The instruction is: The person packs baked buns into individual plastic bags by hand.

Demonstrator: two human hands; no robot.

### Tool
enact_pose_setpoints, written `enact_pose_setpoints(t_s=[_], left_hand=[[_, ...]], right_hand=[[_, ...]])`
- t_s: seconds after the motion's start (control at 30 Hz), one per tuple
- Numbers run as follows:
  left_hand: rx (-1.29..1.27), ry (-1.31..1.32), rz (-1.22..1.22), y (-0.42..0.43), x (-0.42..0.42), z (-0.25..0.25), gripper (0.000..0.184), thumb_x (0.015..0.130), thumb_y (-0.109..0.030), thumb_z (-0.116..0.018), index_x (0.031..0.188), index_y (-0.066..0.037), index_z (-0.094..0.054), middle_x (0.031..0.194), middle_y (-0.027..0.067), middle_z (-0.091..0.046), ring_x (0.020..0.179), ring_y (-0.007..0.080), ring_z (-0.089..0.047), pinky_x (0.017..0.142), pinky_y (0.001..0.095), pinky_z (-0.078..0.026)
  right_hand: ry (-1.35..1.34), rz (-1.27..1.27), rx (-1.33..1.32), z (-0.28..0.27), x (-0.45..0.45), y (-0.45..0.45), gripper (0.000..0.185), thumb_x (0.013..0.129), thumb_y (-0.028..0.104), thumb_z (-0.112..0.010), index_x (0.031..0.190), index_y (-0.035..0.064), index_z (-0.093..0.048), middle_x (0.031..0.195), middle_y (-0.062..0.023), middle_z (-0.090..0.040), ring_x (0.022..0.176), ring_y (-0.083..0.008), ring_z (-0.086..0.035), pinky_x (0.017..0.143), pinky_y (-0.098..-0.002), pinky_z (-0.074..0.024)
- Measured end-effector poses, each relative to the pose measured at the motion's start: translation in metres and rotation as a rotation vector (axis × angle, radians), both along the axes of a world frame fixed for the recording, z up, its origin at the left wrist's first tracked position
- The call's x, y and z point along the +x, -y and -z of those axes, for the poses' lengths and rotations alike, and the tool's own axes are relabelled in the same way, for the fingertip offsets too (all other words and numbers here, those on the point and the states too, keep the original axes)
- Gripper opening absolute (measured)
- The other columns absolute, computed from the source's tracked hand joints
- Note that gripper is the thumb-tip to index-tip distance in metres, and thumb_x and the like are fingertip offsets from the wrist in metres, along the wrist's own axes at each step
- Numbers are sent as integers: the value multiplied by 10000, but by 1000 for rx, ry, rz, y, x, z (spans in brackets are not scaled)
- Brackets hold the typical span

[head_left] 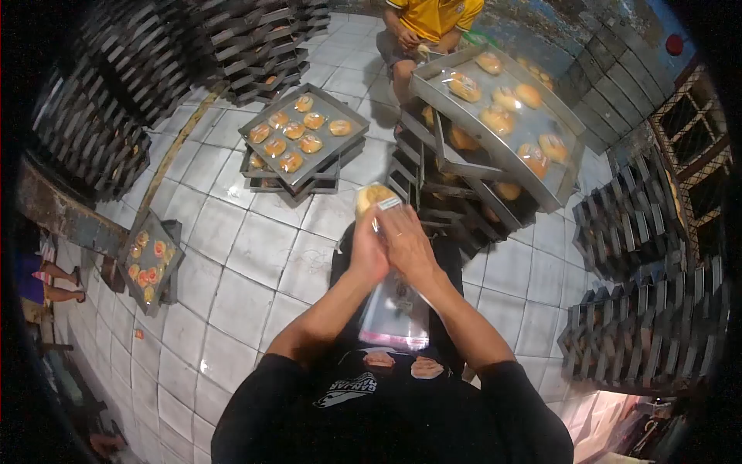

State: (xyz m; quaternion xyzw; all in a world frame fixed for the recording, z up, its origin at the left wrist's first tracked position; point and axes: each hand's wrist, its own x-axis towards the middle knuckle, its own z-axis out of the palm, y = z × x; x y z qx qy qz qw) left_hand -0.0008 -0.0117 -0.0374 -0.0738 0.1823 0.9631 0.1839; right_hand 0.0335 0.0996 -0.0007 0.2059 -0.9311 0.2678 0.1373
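Note:
In front of my lap, my left hand point(368, 249) and my right hand point(410, 241) are pressed together around a round golden bread bun point(372, 196). The bun pokes out beyond my fingers on the left, and a small white label shows by my right fingertips. Shiny clear plastic seems to be around the bun, but my hands cover most of it. My fingers are closed, with the right hand's fingers lying over the front. On my lap below my wrists lies a stack of clear plastic bags point(396, 313) with a pink-edged end.
A tray of buns point(328, 147) tops a low stack on the tiled floor point(247, 267). Right of my hands stands a taller stack with a bun tray point(553, 182). A person in yellow point(437, 19) sits behind it. Another tray point(147, 290) lies left; tray stacks point(638, 329) line the sides.

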Motion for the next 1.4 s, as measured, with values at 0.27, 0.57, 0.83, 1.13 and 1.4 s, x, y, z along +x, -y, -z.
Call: enact_pose_setpoints(t_s=[0.27,0.57,0.83,1.13,1.4], left_hand=[[23,192,55,14,-24,-4,719,1058,-651,-324,1407,-45,-488,1356,195,-572,1208,356,-596,1005,566,-528],[-47,208,-27,40,-22,-4,725,1058,-675,-263,1385,-88,-537,1374,162,-590,1268,340,-563,1091,578,-449],[-101,164,-11,54,-33,13,646,1089,-584,-264,1358,-74,-556,1345,157,-618,1247,324,-583,1083,528,-460],[-90,243,-44,35,-32,42,705,1065,-640,-293,1416,-71,-519,1413,165,-579,1296,337,-559,1120,566,-412],[-54,300,-10,24,-17,20,686,1083,-597,-256,1382,-54,-550,1376,196,-598,1256,356,-576,1070,517,-464]], right_hand=[[356,-122,-440,-25,29,6,112,942,75,-667,1028,4,-673,1044,-124,-707,930,-245,-696,830,-363,-536],[503,-56,-850,-39,43,7,114,929,20,-695,988,2,-599,903,-49,-651,715,-64,-575,638,-216,-496],[1094,-799,-1191,-56,78,-1,177,931,64,-729,839,38,-580,889,-68,-633,727,-77,-571,620,-213,-445],[914,-478,-1020,-47,68,4,248,925,18,-714,786,34,-509,799,-40,-587,654,-84,-527,584,-238,-417],[511,-104,-796,-8,39,22,179,956,56,-708,1048,25,-558,788,12,-581,630,-55,-523,586,-237,-440]])
